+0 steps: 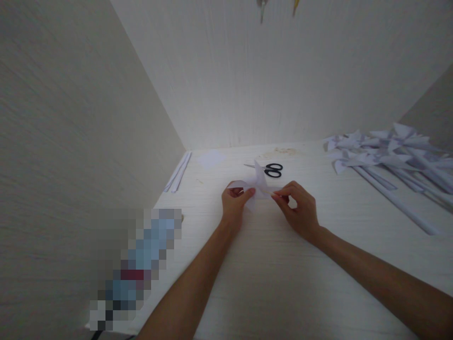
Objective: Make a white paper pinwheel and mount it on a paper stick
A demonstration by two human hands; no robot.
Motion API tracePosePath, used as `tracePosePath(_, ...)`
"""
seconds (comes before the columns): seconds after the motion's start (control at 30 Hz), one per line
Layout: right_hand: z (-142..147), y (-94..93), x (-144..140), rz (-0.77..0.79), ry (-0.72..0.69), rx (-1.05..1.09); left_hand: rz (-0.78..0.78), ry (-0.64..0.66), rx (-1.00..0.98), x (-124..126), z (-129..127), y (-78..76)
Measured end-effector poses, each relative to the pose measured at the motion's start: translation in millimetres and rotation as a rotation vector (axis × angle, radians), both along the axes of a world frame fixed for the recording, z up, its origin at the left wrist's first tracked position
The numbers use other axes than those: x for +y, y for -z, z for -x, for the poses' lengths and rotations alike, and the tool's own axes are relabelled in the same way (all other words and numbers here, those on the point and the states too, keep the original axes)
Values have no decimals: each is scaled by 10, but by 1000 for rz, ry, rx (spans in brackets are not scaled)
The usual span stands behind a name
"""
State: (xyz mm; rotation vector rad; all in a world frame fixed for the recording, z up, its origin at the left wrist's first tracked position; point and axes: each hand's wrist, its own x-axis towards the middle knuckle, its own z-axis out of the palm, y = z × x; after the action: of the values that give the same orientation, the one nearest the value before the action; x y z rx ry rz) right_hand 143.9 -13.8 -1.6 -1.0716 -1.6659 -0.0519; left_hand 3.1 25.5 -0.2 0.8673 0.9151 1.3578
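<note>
A white paper pinwheel [261, 182] with curled blades is held up over the middle of the table. My left hand [234, 200] grips it from the left, thumb pressed on the paper near its centre. On the other side, my right hand [297, 208] pinches one blade's tip between thumb and fingers. Just behind the pinwheel lie scissors [273, 170] with black handles, their blades pointing left and partly covered by the paper.
Several paper pinwheels on rolled paper sticks [392, 156] are piled at the right. Two paper rolls [179, 172] and a flat paper sheet [211, 159] lie at the back left. A pixelated bluish object [150, 250] sits at the left edge. Walls [230, 85] enclose the table [276, 274].
</note>
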Motion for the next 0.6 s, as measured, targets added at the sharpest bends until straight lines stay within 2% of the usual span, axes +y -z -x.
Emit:
tracePosePath(0.2,11,-9,-2,-52,32,-56,-30,18,15,11,5,42)
tracePosePath(0.6,10,11,5,-49,88,-88,-42,24,96,-41,-24,-38)
